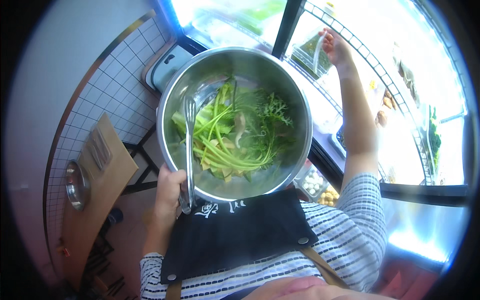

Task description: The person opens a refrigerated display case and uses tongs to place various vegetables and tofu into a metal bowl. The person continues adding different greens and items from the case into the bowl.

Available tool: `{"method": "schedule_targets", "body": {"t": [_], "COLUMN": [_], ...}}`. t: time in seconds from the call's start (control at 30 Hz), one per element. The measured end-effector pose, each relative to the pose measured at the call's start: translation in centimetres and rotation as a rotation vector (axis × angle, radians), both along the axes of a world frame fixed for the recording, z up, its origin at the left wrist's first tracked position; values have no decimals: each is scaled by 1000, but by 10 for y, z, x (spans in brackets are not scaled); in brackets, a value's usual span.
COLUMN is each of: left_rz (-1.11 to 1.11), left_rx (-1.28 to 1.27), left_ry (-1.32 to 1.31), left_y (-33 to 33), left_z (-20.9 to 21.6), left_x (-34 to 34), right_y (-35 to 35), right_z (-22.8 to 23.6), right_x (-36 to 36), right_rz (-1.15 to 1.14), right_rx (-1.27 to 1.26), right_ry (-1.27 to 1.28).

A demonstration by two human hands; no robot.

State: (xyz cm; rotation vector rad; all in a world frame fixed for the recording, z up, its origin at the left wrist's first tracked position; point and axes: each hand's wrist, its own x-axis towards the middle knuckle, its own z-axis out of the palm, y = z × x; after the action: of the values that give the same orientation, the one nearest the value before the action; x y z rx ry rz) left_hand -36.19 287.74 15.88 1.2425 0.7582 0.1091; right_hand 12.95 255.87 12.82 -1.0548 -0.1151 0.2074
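Note:
A large steel bowl (172, 105) is in front of me, at my apron. Leafy greens, long green stems (217, 120) and pale chopped pieces (227, 175) lie inside it. My left hand (171, 187) is closed on the bowl's near-left rim. Metal food tongs (190, 145) lie across that rim beside the same hand; their slotted end is over the greens. At the far right my right hand (336, 47) reaches into the lit display fridge. Its fingers are bent round a clear, thin plastic piece (319, 55) above a container of dark green food (306, 52).
Wire shelf edges (370, 60) and a dark door frame (425, 194) surround my right arm. Brown items (387, 102) and leafy greens (434, 140) sit on the shelves. White balls (313, 182) fill a tray below. A wooden counter (107, 175) with a steel bowl (76, 185) stands left.

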Motion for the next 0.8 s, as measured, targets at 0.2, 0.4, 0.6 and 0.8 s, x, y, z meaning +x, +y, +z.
{"method": "schedule_targets", "body": {"t": [0.2,0.4,0.6,0.8], "left_rz": [144,120,-6,-244], "left_rx": [-4,14,-78,-90], "left_ry": [-51,-21,6,3], "left_y": [-12,-12,15,41], "left_z": [-10,-7,-2,-6], "left_x": [-2,2,5,21], "right_y": [32,19,34,97], "right_z": [-16,-1,9,10], "right_x": [132,45,-186,-306], "right_rz": [-344,-196,-257,268], "right_rx": [-47,-977,-655,-1180], "right_ry": [204,-244,-259,-1335]}}
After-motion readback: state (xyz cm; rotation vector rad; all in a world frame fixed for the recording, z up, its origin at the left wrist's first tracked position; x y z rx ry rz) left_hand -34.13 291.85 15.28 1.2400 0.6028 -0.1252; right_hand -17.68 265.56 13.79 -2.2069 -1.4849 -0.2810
